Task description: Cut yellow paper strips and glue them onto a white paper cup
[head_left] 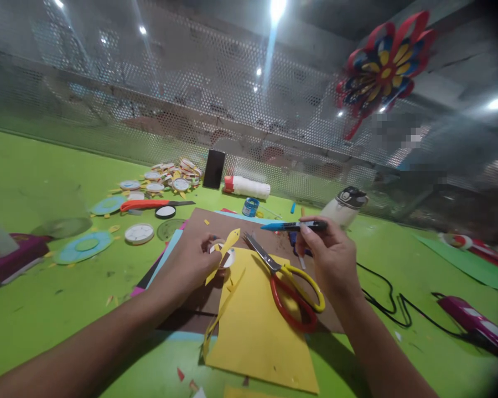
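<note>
My left hand is closed in a pinch on a small yellow paper cutout with a rounded tip and dark dots on it. A white disc with brown parts shows beside those fingers; whether they grip it too is unclear. My right hand grips a marker with a black body and a blue end pointing left toward the cutout. Scissors with one yellow and one red handle lie slightly open on a yellow sheet, between my hands. Brown board lies beneath.
Left stand a pile of decorated discs, a red cutter knife and pale blue rings. Behind are a dark phone-like slab, a white roll and a blue jar. A black cable runs right to a purple device.
</note>
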